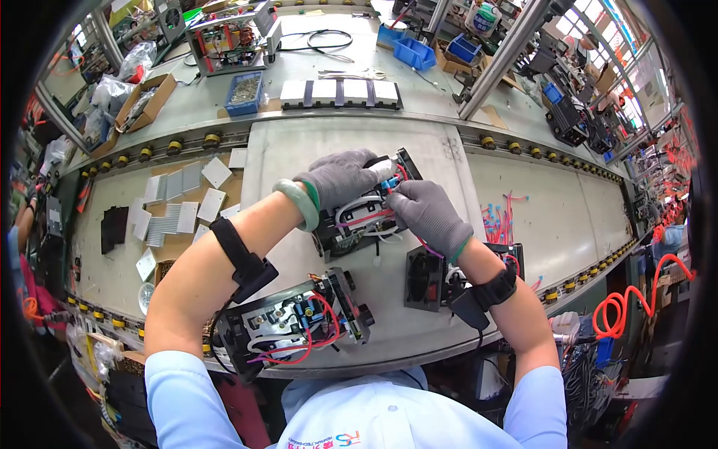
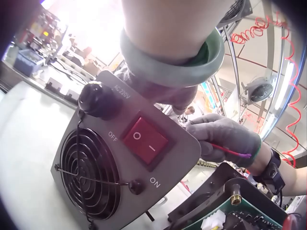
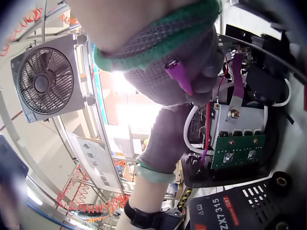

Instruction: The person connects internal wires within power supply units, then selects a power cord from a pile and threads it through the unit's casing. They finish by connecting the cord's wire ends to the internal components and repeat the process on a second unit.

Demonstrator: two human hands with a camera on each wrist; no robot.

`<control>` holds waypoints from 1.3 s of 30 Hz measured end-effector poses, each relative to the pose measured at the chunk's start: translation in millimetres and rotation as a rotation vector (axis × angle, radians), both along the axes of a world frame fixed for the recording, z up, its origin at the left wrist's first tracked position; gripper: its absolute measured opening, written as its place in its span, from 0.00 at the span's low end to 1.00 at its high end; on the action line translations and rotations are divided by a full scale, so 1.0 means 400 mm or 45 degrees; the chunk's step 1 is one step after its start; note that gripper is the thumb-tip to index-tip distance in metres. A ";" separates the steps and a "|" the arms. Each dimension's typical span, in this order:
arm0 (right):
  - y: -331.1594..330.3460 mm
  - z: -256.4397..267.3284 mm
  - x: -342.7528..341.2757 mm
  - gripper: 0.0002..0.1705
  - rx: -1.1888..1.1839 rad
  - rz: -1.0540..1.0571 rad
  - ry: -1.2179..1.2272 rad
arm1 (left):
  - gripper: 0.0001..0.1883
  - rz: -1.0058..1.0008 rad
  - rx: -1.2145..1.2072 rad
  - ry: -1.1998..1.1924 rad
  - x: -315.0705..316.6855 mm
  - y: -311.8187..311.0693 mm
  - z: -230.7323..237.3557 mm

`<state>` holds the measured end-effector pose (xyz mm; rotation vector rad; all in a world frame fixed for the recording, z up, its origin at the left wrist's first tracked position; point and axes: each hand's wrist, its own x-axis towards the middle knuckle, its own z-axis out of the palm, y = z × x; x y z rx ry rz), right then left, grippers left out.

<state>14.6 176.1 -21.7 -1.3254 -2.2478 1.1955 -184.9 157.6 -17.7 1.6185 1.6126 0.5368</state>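
Observation:
An opened machine unit [image 1: 363, 217] with white, red and purple wires lies mid-bench, its grey panel [image 2: 108, 136] with a red switch facing the left wrist view. My gloved left hand [image 1: 340, 178] grips the unit's far part, fingers bent beside a blue component [image 1: 390, 182]; its fingertips are partly hidden. Close on its right, my gloved right hand [image 1: 430, 213] pinches a red wire [image 2: 223, 149] whose purple end [image 2: 244, 155] sticks out past the glove. In the right wrist view a purple terminal [image 3: 178, 76] hangs against that hand.
Similar units stand at front left [image 1: 288, 325] and front right [image 1: 426, 278]. Loose red wires [image 1: 505, 221] lie on the right, metal plates [image 1: 176, 196] on the left. A blue parts bin [image 1: 244, 93] and a white-and-black strip part [image 1: 341, 94] are beyond the roller rail [image 1: 212, 140].

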 end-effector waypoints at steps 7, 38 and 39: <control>0.017 -0.007 0.006 0.15 -0.107 0.070 0.059 | 0.36 0.012 -0.128 0.063 0.016 0.005 0.019; 0.000 -0.016 -0.010 0.17 0.205 0.076 -0.218 | 0.36 -0.012 -0.592 -0.098 -0.027 0.046 0.028; 0.002 -0.016 -0.008 0.17 0.194 0.073 -0.213 | 0.37 0.002 -0.662 -0.053 -0.021 0.054 0.038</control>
